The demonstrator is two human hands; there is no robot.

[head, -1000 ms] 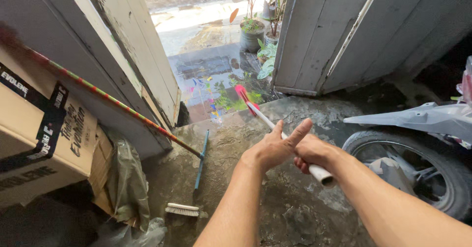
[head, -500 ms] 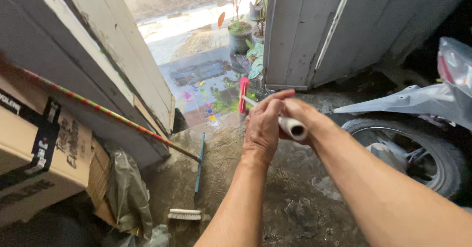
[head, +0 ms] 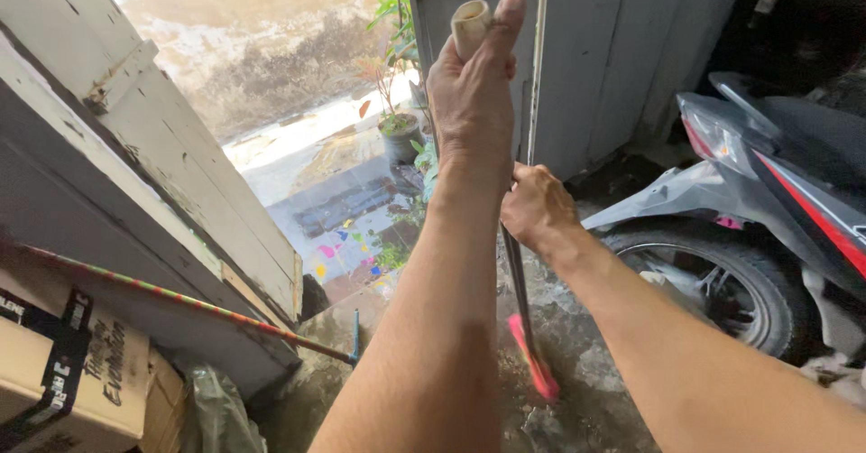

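Handle [head: 470,22] of the red-headed squeegee [head: 534,372] upright, top end wrapped by left hand [head: 469,92], fingers closed, thumb along it. Right hand [head: 537,208] clenched around the shaft lower down. Blade resting on wet concrete floor [head: 577,345] beside scooter wheel [head: 713,281]; water apparently left to push toward doorway [head: 316,182].

Head view, downward, near the doorway [head: 298,191]

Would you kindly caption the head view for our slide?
Both hands, left hand above right hand, hold a pale-handled floor tool upright beside a parked scooter.
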